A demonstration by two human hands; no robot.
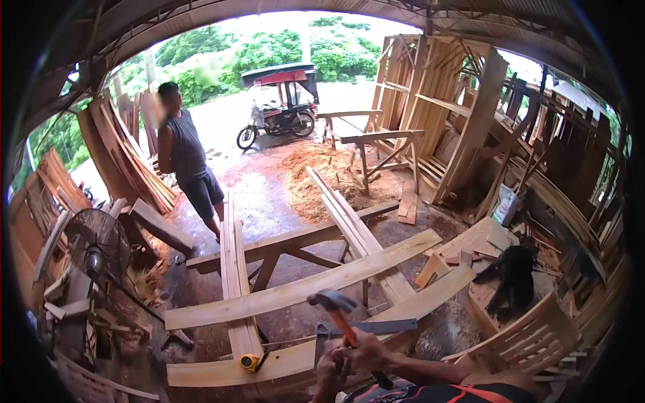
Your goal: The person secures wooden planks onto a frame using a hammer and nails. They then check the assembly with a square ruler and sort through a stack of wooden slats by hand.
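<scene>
My right hand (368,350) is closed around the handle of a claw hammer (345,327), its dark metal head raised to the upper left. Close beside it, my left hand (329,368) is closed on the short arm of a dark L-shaped carpenter's square (384,327). The square's long arm points right, above the nearer plank (295,359). A yellow tape measure (249,363) sits at the left, where that plank meets the lengthwise boards. A second long plank (302,279) lies across the boards farther out. My fingers partly hide both tools' grips.
Lengthwise boards (235,289) rest on a wooden trestle (269,250). A fan (97,248) stands at left, near a person (188,148). Sawdust (316,178), a sawhorse (379,138) and a motor tricycle (279,111) are farther off. A slatted wooden piece (531,342) is at right.
</scene>
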